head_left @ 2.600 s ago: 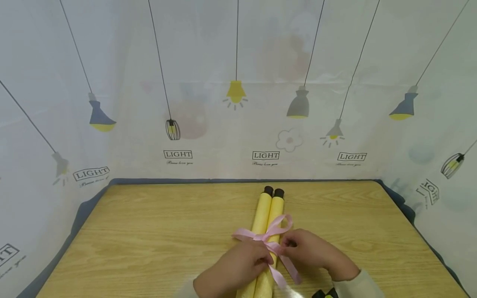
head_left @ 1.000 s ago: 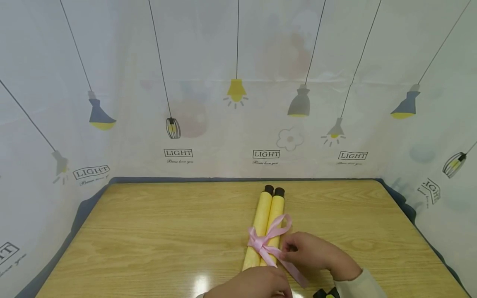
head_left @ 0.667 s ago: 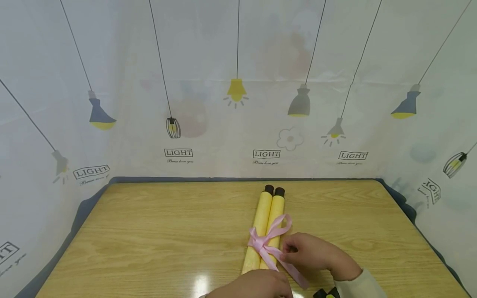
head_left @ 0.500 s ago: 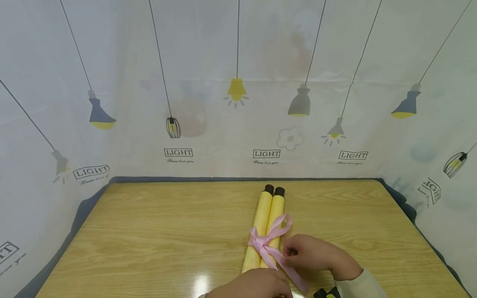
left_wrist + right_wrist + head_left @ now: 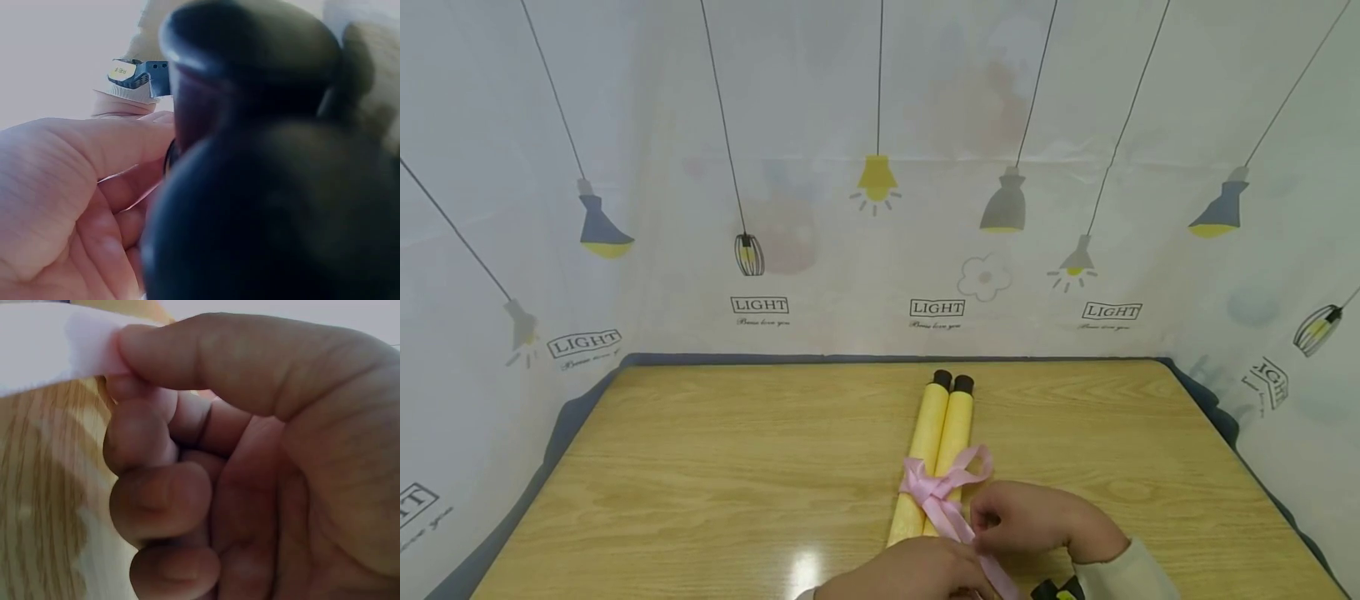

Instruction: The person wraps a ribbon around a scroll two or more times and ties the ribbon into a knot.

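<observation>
Two yellow rods with black ends (image 5: 928,425) lie side by side on the table. A pink ribbon (image 5: 934,492) is knotted around them, with one loop at the right and tails toward me. My right hand (image 5: 1037,521) pinches a ribbon tail between thumb and forefinger; in the right wrist view the pale ribbon (image 5: 56,347) stretches left from the thumb tip. Over the rods' near part, my left hand (image 5: 910,571) grips the other ribbon tail with curled fingers. Its fingertips are hidden in the left wrist view behind dark rounded shapes (image 5: 269,225).
The wood-grain table (image 5: 722,467) extends widely to the left and right. Behind it hangs a pale cloth (image 5: 835,275) printed with lamps. A black and yellow device (image 5: 1058,590) sits by my right wrist at the bottom edge.
My left hand has drawn its ribbon tail toward me, and the bow's left loop has gone. Lately my right hand has moved slightly down with its tail, and the right loop has sunk and shrunk.
</observation>
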### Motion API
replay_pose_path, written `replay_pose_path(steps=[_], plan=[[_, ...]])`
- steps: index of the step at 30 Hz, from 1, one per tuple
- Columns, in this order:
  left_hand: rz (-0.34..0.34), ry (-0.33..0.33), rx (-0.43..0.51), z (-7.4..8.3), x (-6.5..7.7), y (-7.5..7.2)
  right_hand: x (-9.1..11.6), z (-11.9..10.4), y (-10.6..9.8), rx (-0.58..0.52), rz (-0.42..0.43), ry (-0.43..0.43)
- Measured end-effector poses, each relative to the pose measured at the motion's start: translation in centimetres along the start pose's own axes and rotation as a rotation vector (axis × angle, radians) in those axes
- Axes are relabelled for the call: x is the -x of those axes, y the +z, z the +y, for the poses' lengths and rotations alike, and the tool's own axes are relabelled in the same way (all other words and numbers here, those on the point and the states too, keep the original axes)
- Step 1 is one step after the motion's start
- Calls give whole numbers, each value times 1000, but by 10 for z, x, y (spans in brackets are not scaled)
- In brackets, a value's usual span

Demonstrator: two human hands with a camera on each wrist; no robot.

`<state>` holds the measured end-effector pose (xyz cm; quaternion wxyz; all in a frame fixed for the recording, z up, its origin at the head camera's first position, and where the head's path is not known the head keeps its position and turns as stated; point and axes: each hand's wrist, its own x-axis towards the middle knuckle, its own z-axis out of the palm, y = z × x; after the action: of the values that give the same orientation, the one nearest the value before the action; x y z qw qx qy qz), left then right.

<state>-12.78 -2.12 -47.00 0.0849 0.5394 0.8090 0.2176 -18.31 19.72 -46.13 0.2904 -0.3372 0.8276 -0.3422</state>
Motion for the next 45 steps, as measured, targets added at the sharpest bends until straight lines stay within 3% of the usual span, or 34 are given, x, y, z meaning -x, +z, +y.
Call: replay_pose_path(steps=[5,8,10,12,15,19,22,25,35,45], plan=[[16,-27,62,0,0,-1,0,0,0,-27,3,8],[34,-99,89,0,2,-9,1,0,-2,-14,29,46],[87,-138,76,-1,5,-16,3,1,-6,8,84,77],[166,-214,94,-4,9,-26,3,3,-11,22,182,102],[342,-332,158,-17,15,-36,2,4,-17,-7,371,130],[520,-547,288,-42,24,-39,-5,13,-18,-36,573,192],[553,-682,371,-57,27,-33,-10,22,-14,-23,626,268],[546,-752,463,-67,28,-25,-13,28,-10,-50,627,315],[549,-779,631,-79,19,-12,-21,33,-4,-222,591,255],[630,-769,692,-82,17,-9,-23,34,-2,-199,577,263]])
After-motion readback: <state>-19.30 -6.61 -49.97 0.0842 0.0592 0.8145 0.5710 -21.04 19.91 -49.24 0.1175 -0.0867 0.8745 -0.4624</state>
